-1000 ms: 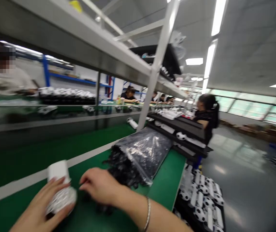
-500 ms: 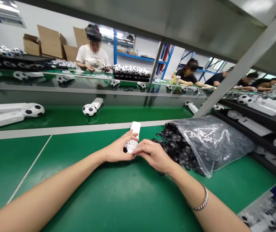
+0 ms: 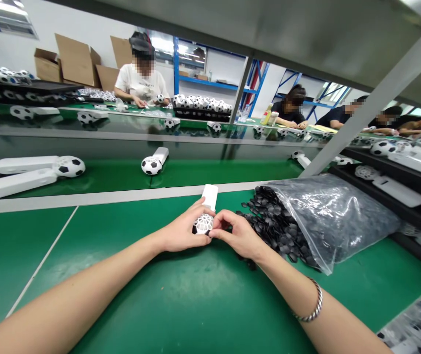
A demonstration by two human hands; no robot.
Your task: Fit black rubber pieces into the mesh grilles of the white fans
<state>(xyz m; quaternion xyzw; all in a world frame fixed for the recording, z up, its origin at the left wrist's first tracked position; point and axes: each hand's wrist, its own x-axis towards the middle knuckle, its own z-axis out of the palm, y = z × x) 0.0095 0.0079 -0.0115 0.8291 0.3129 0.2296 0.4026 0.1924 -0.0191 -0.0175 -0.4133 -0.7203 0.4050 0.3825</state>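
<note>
A white piece with a round openwork ball head (image 3: 203,223) and a flat white handle (image 3: 210,195) lies on the green table. Black patches show on the ball's left and lower right sides. My left hand (image 3: 186,227) is wrapped round the ball from the left. At the ball's right edge, my right hand (image 3: 237,234) has thumb and index finger pressed together; whatever is between the tips is too small to make out. Many small black pieces (image 3: 274,221) spill from a clear plastic bag (image 3: 343,211) just right of my right hand.
Behind the table's pale edge (image 3: 122,197), finished football-headed pieces (image 3: 151,165) lie on a green belt (image 3: 195,172). Black trays (image 3: 390,189) with white pieces stand at the right. A slanted metal post (image 3: 365,113) rises behind the bag. Several people work across the line.
The pieces on the belt have shifted to the right. My right hand's fingers are more bent, still at the ball's right side. The view has moved slightly.
</note>
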